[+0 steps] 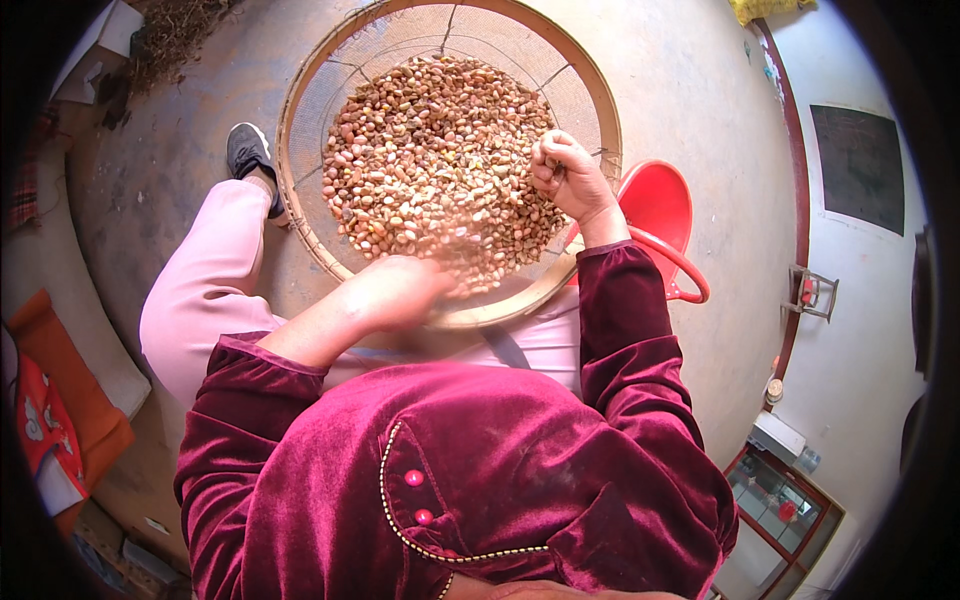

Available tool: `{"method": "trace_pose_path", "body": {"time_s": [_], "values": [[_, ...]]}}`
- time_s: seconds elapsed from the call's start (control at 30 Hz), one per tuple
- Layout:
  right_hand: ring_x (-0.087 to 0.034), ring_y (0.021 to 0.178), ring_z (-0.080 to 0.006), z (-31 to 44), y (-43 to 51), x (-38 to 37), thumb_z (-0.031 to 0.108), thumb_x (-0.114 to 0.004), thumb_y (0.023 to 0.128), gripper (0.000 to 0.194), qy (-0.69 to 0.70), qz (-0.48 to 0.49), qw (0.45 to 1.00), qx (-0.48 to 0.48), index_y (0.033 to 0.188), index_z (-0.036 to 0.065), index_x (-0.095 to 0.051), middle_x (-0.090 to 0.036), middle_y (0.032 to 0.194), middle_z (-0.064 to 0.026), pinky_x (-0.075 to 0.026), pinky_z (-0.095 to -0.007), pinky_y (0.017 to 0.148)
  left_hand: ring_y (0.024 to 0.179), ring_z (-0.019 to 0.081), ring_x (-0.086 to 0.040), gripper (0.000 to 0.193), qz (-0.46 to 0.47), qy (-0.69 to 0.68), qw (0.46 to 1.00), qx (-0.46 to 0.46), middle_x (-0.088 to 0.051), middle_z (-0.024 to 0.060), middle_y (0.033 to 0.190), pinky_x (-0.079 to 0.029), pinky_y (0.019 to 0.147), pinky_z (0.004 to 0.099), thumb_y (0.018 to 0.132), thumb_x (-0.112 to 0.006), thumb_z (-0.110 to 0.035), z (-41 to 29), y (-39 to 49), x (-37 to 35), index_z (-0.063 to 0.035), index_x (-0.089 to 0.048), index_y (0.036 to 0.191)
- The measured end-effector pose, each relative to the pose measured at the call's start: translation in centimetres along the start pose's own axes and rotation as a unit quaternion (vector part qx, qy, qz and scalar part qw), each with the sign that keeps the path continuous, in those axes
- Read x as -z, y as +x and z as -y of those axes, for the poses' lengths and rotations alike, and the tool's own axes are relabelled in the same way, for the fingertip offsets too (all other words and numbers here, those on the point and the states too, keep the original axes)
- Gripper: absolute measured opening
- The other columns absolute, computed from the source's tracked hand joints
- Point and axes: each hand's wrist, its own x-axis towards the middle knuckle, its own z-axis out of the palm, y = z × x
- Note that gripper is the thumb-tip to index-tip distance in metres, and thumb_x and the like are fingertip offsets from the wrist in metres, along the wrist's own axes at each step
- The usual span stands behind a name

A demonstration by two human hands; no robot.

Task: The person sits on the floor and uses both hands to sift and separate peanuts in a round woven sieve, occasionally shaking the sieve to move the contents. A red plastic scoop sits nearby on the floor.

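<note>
A round sieve with a wooden rim (607,82) and mesh bottom rests before me, partly over my lap. A broad heap of shelled nuts or beans (442,142), pinkish, tan and brown, covers its middle. My left hand (409,289), blurred by motion, is at the near edge of the heap, low over the rim; its fingers are too blurred to read. Over the heap's right side, my right hand (566,169) is curled with the fingers bent in. Something small and dark shows between its fingers, too small to name.
A red plastic container with a handle (660,202) stands right of the sieve, partly under its rim. My shoe (251,154) is to the left. Dry plant stems (169,37) lie at the upper left, beside a white box (101,49). A small wooden stool (814,292) is far right.
</note>
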Motion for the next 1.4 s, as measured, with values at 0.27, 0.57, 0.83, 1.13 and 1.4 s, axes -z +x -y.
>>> {"method": "trace_pose_path", "body": {"time_s": [0.27, 0.57, 0.83, 1.13, 1.4], "values": [[-0.062, 0.071, -0.014, -0.9, 1.0, -2.7, 0.017, -0.068, 0.081, 0.016, -0.652, -0.02, 0.754, 0.074, 0.089, 0.003, -0.067, -0.065, 0.074, -0.0069, -0.05, -0.0313, 0.066, 0.091, 0.0325, -0.062, 0.029, 0.013, -0.003, 1.0, 0.011, -0.062, 0.0143, 0.093, -0.049, 0.08, 0.044, 0.079, -0.059, -0.015, -0.1, 0.1, 0.1, -0.0075, -0.063, 0.107], [-0.049, 0.063, -0.0029, -0.7, 0.2, -1.4, 0.016, -0.067, 0.086, 0.019, -0.423, -0.069, 0.9, 0.077, 0.103, 0.008, -0.067, -0.057, 0.073, 0.0049, -0.041, -0.0191, 0.056, 0.092, 0.0328, -0.062, 0.029, 0.024, -0.002, 1.0, 0.018, -0.063, 0.0149, 0.094, -0.049, 0.08, 0.0438, 0.08, -0.059, -0.016, 0.0, 0.2, 0.1, -0.0071, -0.063, 0.107], [-0.065, 0.088, -0.0314, -1.1, 0.0, -2.5, 0.02, -0.069, 0.078, 0.028, -0.694, -0.026, 0.716, 0.068, 0.104, 0.012, -0.068, -0.067, 0.095, -0.0157, -0.051, -0.0379, 0.08, 0.093, 0.0325, -0.062, 0.029, 0.048, -0.001, 0.998, 0.038, -0.063, 0.0142, 0.093, -0.049, 0.081, 0.0438, 0.08, -0.061, -0.018, -0.4, 0.4, 0.9, -0.0078, -0.063, 0.107], [-0.04, 0.052, -0.0066, 0.7, -1.7, 2.4, 0.017, -0.063, 0.088, 0.013, -0.026, -0.029, 0.996, 0.086, 0.082, 0.012, -0.052, -0.049, 0.067, 0.003, -0.03, -0.0202, 0.046, 0.088, 0.0351, -0.063, 0.022, -0.017, -0.01, 1.0, 0.001, -0.064, 0.018, 0.089, -0.05, 0.077, 0.0458, 0.08, -0.057, -0.014, -0.1, -0.1, 0.8, -0.0063, -0.063, 0.1], [-0.046, 0.07, -0.0142, 2.0, -3.4, 2.5, 0.028, -0.057, 0.092, 0.021, 0.261, 0.03, 0.952, 0.159, 0.087, 0.008, -0.058, -0.052, 0.077, -0.0043, -0.037, -0.0244, 0.055, 0.093, 0.0337, -0.06, 0.028, 0.001, -0.011, 1.0, 0.025, -0.061, 0.0148, 0.092, -0.049, 0.081, 0.0442, 0.077, -0.059, -0.012, -0.4, 0.4, 1.1, -0.0067, -0.064, 0.104]]}}
